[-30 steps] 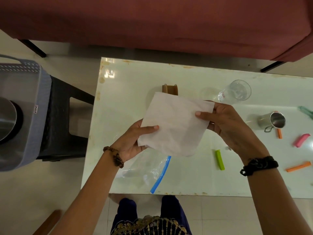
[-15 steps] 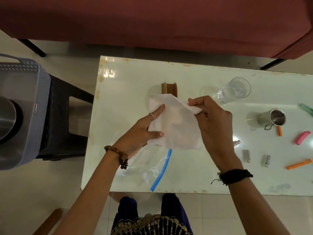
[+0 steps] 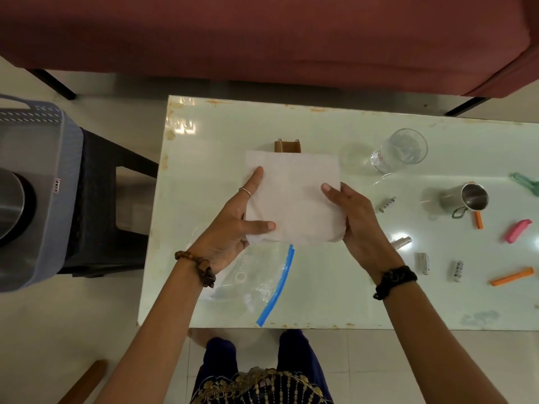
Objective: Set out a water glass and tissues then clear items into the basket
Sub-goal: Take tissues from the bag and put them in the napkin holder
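Note:
A folded white tissue (image 3: 294, 199) is held flat above the middle of the white table (image 3: 204, 135). My left hand (image 3: 233, 228) grips its left edge, thumb on top and index finger along the side. My right hand (image 3: 357, 223) holds its right edge with the thumb on top. Behind the tissue stands a brown wooden holder (image 3: 287, 146), partly hidden. A clear water glass (image 3: 401, 150) stands to the right of it. The grey basket (image 3: 35, 193) sits on a black stool to the left, with a steel vessel inside.
A clear zip bag with a blue strip (image 3: 262, 281) lies near the table's front edge. To the right are a steel mug (image 3: 466, 199), small batteries, orange, pink and green clips. A maroon sofa (image 3: 262, 39) runs along the far side.
The tissue has gone from tilted and open, through a fold with the right hand reaching over, to a squarer folded sheet held level by both hands.

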A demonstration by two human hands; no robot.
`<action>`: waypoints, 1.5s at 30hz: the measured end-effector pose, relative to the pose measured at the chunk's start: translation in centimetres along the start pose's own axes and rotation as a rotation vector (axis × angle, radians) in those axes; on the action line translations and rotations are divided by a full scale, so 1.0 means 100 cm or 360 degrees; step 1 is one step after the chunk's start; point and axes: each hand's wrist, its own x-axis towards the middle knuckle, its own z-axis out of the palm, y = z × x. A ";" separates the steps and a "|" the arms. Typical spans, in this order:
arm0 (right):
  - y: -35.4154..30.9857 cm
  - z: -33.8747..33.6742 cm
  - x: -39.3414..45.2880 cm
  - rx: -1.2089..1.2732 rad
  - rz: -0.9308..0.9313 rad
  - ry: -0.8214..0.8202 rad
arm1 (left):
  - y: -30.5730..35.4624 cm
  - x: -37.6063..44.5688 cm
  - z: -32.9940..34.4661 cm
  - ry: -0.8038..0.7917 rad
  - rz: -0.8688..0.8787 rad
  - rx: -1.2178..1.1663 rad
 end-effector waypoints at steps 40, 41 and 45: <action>0.014 0.011 -0.017 -0.2682 -0.1711 -0.0749 | 0.012 0.008 0.010 0.0021 -0.0184 -0.0624; 0.013 0.012 -0.017 -0.2711 -0.1725 -0.0753 | 0.011 0.008 0.010 0.0033 -0.0183 -0.0636; 0.016 0.010 -0.018 -0.2792 -0.1758 -0.0800 | 0.011 0.008 0.011 0.0065 -0.0179 -0.0624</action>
